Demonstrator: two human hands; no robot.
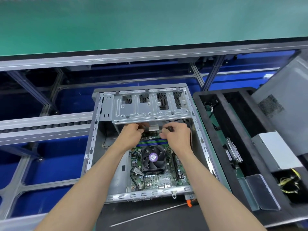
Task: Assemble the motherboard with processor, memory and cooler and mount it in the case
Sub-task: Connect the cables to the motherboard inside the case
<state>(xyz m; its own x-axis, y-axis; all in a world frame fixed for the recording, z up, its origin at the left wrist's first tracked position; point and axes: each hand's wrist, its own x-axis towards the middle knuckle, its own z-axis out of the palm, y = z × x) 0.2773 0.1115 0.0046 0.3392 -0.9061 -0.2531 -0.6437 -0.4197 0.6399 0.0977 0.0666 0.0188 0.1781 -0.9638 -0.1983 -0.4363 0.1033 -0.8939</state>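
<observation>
Case [202, 139]: we see it lying open on the bench.
Motherboard [160, 179]: we find it seated inside the case.
Cooler [153, 158]: fitted on the board.
Left hand [131, 133]: fingers curled, pinching a cable.
Right hand [176, 134]: pinching a black connector beside the white plug [153, 127].

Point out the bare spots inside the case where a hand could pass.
Bare case floor between the left wall and the motherboard. Crowded: under the drive cage, where left hand and right hand work a white connector.
</observation>
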